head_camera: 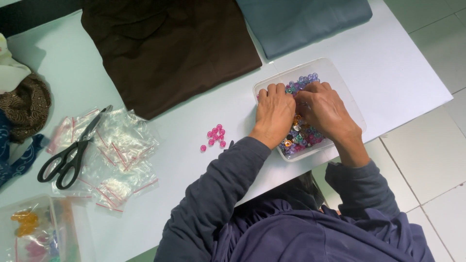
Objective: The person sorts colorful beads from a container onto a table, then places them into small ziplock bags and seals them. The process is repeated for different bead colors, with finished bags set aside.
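Both hands are down inside a clear plastic container (pixel 340 77) that sits on a white table (pixel 194 126). The container holds a mass of mixed beads (pixel 301 136) in purple, pink, blue and gold. The left hand (pixel 274 114) lies palm down over the beads on the side of the container nearer the pink cluster, its fingers curled loosely into the pile; whether it pinches a bead cannot be told. The right hand (pixel 327 111) is beside it, touching it at the fingertips, fingers bent down into the beads, its grip likewise hidden.

Just outside the container, on the left hand's side, a small cluster of pink beads (pixel 214 136) lies on the table. Farther from the container that way, black scissors (pixel 73 153) rest on a heap of small clear zip bags (pixel 121 155). Beyond the container lie a folded brown cloth (pixel 165 48) and a folded grey-blue cloth (pixel 301 22).
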